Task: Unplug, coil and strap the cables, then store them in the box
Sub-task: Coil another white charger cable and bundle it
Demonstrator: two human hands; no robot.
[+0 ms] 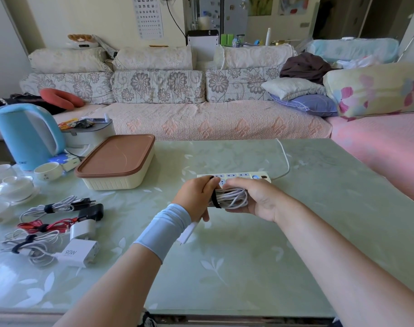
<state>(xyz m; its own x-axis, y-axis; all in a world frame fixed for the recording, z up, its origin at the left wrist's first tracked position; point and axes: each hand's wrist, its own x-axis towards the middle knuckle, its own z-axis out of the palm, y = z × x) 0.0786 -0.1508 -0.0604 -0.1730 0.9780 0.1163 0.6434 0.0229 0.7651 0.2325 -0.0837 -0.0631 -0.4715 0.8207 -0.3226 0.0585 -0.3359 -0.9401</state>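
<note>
Both my forearms reach forward over the green, leaf-patterned bench (248, 256) and meet above its middle. My left hand (196, 197), with a pale blue sleeve (163, 230) round the wrist, curls its fingers round the left end of a coiled white cable (233, 198). A black strap (215, 200) circles the coil there, and its loose end shows at my fingertips. My right hand (255, 199) comes in from the other side with the wrist bent inward, fingers over the top and thumb beneath, gripping the coil's right end. So both hands are closed on the one bundle, held just above the bench. A white connector (188, 232) hangs down below my left wrist.

Just beyond my hands lies a white power strip (246, 177) with blue-edged sockets; its cord runs off over the far edge. The box (117, 161) – cream, with a brown lid closed on it – sits on the bench to the left of the strip.

At the near left lie three strapped bundles: a white one (50, 207), a red one (43, 227), and another white one (31, 244) joined to a white charger (79, 252) printed "90W". A blue kettle (29, 135) stands at the far left; its small print is unreadable. On the far wall hangs an eye chart (147, 17) with rows of E shapes.
</note>
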